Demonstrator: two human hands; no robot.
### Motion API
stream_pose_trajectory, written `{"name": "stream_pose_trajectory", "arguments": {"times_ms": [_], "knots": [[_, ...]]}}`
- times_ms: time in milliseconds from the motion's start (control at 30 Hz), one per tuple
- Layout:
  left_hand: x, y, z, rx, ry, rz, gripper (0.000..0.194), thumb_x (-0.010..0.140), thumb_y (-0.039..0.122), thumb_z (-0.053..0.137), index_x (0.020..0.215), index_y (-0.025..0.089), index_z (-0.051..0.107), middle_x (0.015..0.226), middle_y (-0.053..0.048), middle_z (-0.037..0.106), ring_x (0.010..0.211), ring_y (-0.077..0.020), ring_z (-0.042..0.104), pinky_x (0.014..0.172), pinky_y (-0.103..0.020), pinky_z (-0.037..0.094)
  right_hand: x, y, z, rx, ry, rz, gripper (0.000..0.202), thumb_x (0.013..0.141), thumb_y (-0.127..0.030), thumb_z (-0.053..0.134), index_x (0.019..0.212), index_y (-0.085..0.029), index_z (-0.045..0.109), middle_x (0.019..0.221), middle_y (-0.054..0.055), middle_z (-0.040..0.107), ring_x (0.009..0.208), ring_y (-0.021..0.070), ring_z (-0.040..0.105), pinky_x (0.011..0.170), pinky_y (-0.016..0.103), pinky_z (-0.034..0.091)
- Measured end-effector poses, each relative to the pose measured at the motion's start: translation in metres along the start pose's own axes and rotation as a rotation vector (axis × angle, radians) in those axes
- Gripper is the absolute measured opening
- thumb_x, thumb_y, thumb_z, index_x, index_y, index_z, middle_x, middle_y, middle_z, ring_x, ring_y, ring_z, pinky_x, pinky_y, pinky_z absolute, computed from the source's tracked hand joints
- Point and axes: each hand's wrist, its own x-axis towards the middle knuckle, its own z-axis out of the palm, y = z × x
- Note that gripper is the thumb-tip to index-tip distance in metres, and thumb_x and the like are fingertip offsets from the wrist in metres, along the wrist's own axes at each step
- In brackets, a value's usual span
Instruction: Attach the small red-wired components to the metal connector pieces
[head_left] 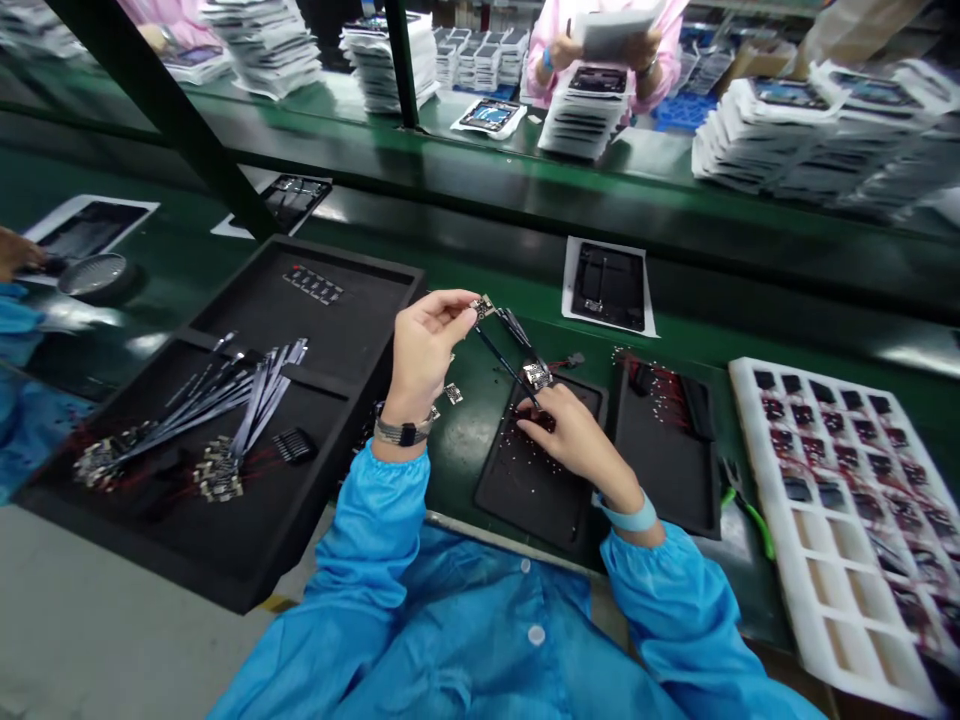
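A small circuit board (482,306) is pinched between the thumb and fingers of my left hand (427,335), raised above the bench. From it a thin dark flat cable (501,358) slants down to the fingertips of my right hand (574,432), which are closed around its lower end. Just above those fingertips is another small board (537,374), with more dark flat cables (515,328) near it; whether my right hand holds this board is unclear. Beneath my right hand lies a black tray (510,490) dotted with small pale bits. A loose board (453,393) rests beside my left wrist.
At left, a large black tray (259,560) holds bundles of boards with flat cables (251,400). To the right are a second small black tray (664,480), green-handled pliers (757,520) and a white compartment tray (814,610). A tablet-like panel (609,285) lies ahead. Co-workers sit nearby.
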Motion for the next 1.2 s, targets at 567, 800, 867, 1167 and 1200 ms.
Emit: {"name": "stream_pose_trajectory", "arguments": {"times_ms": [567, 800, 867, 1167, 1200], "knots": [[0.010, -0.038, -0.009, -0.293, 0.004, -0.252, 0.028, 0.076, 0.024, 0.084, 0.099, 0.019, 0.069, 0.101, -0.005, 0.073, 0.085, -0.0148, 0.070, 0.075, -0.029, 0.057, 0.011, 0.014, 0.004, 0.230, 0.077, 0.042, 0.011, 0.096, -0.030, 0.068, 0.087, -0.024, 0.069, 0.093, 0.005, 0.072, 0.094, 0.0267, 0.062, 0.093, 0.045, 0.046], [0.004, -0.043, -0.002, -0.384, -0.018, -0.345, 0.034, 0.074, 0.023, 0.088, 0.096, 0.017, 0.063, 0.092, -0.002, 0.070, 0.081, -0.0152, 0.073, 0.068, -0.026, 0.055, -0.008, 0.019, -0.018, 0.622, 0.217, 0.145, 0.019, 0.094, -0.042, 0.077, 0.092, -0.023, 0.073, 0.102, 0.008, 0.079, 0.100, 0.0267, 0.072, 0.094, 0.042, 0.054], [0.002, -0.045, 0.003, -0.412, 0.003, -0.365, 0.036, 0.071, 0.021, 0.089, 0.096, 0.016, 0.065, 0.090, -0.002, 0.070, 0.078, -0.0143, 0.072, 0.065, -0.024, 0.053, -0.011, 0.020, -0.018, 0.724, 0.271, 0.180, 0.019, 0.093, -0.040, 0.079, 0.094, -0.023, 0.073, 0.098, 0.008, 0.080, 0.095, 0.0253, 0.075, 0.089, 0.039, 0.057], [-0.017, -0.048, 0.031, -0.381, -0.097, -0.486, 0.034, 0.062, 0.017, 0.092, 0.089, 0.013, 0.071, 0.084, -0.003, 0.073, 0.071, -0.0135, 0.070, 0.062, -0.024, 0.056, -0.010, 0.014, -0.011, 0.913, 0.287, 0.318, 0.022, 0.086, -0.039, 0.086, 0.098, -0.021, 0.080, 0.095, 0.009, 0.084, 0.099, 0.0279, 0.080, 0.098, 0.042, 0.059], [-0.019, -0.048, 0.034, -0.378, -0.113, -0.499, 0.034, 0.063, 0.017, 0.092, 0.088, 0.014, 0.070, 0.084, -0.003, 0.073, 0.072, -0.0140, 0.070, 0.063, -0.024, 0.056, -0.010, 0.014, -0.011, 0.912, 0.288, 0.319, 0.022, 0.086, -0.039, 0.087, 0.096, -0.021, 0.081, 0.095, 0.009, 0.083, 0.097, 0.0278, 0.080, 0.096, 0.041, 0.060]]}}
